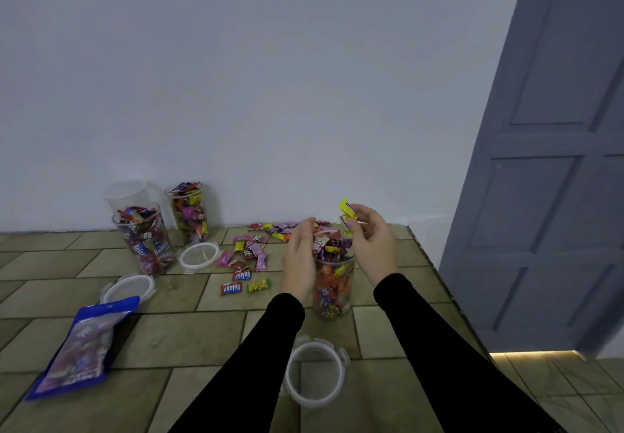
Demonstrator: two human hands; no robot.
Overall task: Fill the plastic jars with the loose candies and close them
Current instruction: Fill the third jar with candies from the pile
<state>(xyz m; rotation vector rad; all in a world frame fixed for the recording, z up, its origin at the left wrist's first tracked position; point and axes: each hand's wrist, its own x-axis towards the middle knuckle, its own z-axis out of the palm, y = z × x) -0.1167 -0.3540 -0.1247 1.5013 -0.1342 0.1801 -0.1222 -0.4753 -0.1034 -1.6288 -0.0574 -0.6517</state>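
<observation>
Both hands crowd the mouth of an overfilled jar [332, 292], leaving a narrow gap between them. Loose candies [248, 257] litter the surface [67, 263] to its left; a lid [315, 370] lies just in front. Bare tiles separate the candies from a blue bag [79, 346].

The scene is lit dimly and evenly, with a cool bluish cast on the wall [270, 78]. Only faint shadows are cast. A warm strip of light [533, 353] is seen low and right of the hands (possibly from under the door [547, 162]). Straight lines are bowed near the edges, and the blue bag [79, 344], far left of the hands, is blurred.
</observation>
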